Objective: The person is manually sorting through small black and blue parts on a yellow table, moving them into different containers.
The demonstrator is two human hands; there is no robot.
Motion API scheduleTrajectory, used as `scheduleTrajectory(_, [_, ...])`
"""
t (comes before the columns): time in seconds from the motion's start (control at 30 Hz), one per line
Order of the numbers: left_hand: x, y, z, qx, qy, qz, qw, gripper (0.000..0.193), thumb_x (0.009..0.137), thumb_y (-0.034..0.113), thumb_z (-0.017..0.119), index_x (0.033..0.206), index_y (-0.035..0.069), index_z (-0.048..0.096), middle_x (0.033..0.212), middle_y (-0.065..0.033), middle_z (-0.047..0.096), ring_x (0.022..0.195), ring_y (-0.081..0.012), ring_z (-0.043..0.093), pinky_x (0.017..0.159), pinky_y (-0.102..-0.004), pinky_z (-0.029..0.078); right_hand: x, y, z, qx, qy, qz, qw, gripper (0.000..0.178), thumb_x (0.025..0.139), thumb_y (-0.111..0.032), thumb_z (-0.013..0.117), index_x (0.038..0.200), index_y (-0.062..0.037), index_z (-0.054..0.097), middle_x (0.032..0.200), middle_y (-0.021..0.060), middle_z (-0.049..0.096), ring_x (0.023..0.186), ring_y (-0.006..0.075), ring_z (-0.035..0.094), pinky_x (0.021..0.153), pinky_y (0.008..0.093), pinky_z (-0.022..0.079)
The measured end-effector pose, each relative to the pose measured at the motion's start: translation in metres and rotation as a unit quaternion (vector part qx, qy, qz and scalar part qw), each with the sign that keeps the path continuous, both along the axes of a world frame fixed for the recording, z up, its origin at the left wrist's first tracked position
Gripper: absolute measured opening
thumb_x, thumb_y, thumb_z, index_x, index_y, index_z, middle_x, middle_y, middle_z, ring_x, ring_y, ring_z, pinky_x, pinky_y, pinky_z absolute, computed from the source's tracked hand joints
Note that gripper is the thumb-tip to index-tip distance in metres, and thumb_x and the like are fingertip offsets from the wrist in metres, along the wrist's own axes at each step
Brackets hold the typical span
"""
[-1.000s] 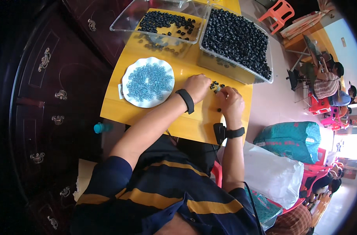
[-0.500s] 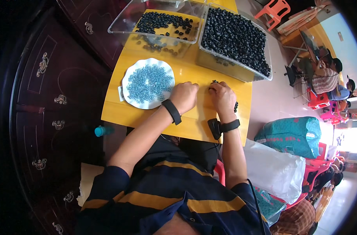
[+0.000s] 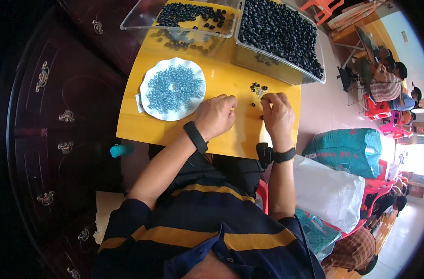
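Observation:
My left hand [image 3: 215, 115] is curled closed over the yellow table, just right of a white scalloped plate [image 3: 151, 106]. Small clear-blue pieces [image 3: 174, 88] are heaped on that plate. What the left fingers hold, if anything, is too small to make out. My right hand [image 3: 279, 116] is above the table's right side, thumb and fingers pinched together, their contents unclear. Just beyond its fingertips lies a small cluster of black and clear pieces [image 3: 258, 88]. A single dark bead-like piece [image 3: 253, 104] rests left of those fingers.
At the back stands a clear tub [image 3: 279, 56] full of black ring-shaped pieces. Left of it, a clear bin [image 3: 174, 29] has fewer black pieces. Dark drawers [image 3: 49, 125] line the left. Teal sacks [image 3: 344, 151] and a white sack [image 3: 330, 190] stand right. Other people sit farther right.
My right hand has drawn back to the right, uncovering the small cluster of pieces. My left hand stays closed beside the plate. The whole view has shifted slightly.

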State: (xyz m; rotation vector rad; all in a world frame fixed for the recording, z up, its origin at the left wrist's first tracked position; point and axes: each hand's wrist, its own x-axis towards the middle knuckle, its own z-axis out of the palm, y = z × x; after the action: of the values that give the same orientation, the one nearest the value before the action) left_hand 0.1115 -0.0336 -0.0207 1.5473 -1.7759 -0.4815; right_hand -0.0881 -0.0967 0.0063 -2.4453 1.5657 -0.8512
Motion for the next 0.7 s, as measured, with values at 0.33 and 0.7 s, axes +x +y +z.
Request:
scheduleTrajectory(0.33, [-0.008, 0.006, -0.005, 0.032, 0.011, -0.024, 0.999, 0.004, 0.08, 0.005, 0.064, 0.083, 0.003, 0.064, 0.08, -0.0142, 0.067, 0.076, -0.0349, 0.066, 0.068, -0.0437, 0.053, -0.007, 0.037, -0.036, 0.016, 0.013, -0.024, 0.999, 0.008, 0.083, -0.015, 0.073, 0.088, -0.0097, 0.073, 0.083, 0.0094, 0.063, 0.081, 0.0302, 0.064, 0.075, 0.0401, 0.05])
scheduleTrajectory(0.7, [-0.007, 0.014, -0.008, 0.051, -0.013, -0.043, 0.998, 0.002, 0.081, 0.006, 0.066, 0.082, 0.004, 0.065, 0.08, -0.0126, 0.067, 0.077, -0.0331, 0.067, 0.068, -0.0426, 0.053, -0.037, 0.043, -0.023, 0.013, -0.031, -0.08, 0.996, 0.014, 0.087, -0.008, 0.069, 0.101, -0.0082, 0.072, 0.087, 0.0119, 0.066, 0.079, 0.0312, 0.065, 0.07, 0.0387, 0.052])
